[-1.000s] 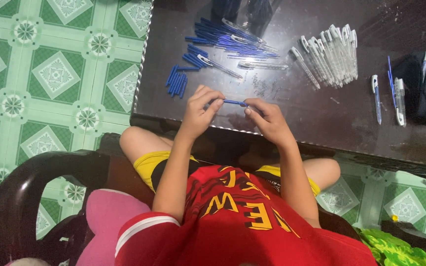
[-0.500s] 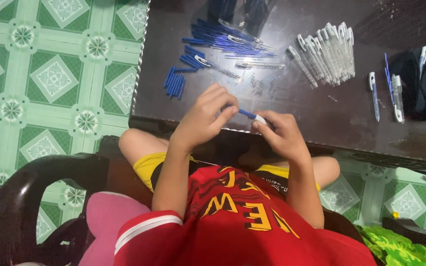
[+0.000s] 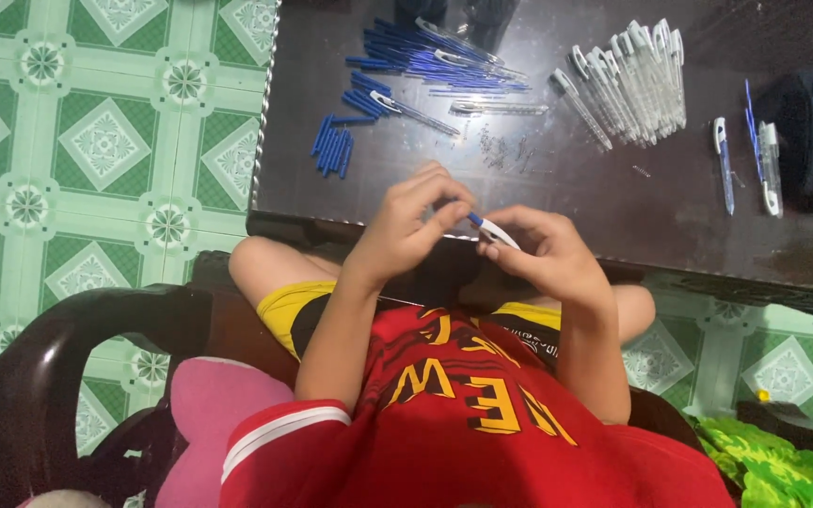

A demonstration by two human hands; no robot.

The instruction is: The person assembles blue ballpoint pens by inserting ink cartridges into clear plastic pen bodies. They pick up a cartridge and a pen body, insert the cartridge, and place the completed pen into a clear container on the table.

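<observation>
Table (image 3: 557,202), dark and glossy, stretches out before you. Far on it lie blue pens (image 3: 425,56) left and clear barrels (image 3: 628,80) right. At its near edge, your left hand (image 3: 411,226) and right hand (image 3: 548,254) pinch one pen (image 3: 491,229) between narrow fingertips.

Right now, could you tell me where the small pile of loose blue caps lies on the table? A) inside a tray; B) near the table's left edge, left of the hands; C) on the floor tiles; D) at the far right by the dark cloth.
B: the blue caps lie bunched on the dark table near its left edge, up and left of the left hand, which shares a pen with the right hand.
</observation>
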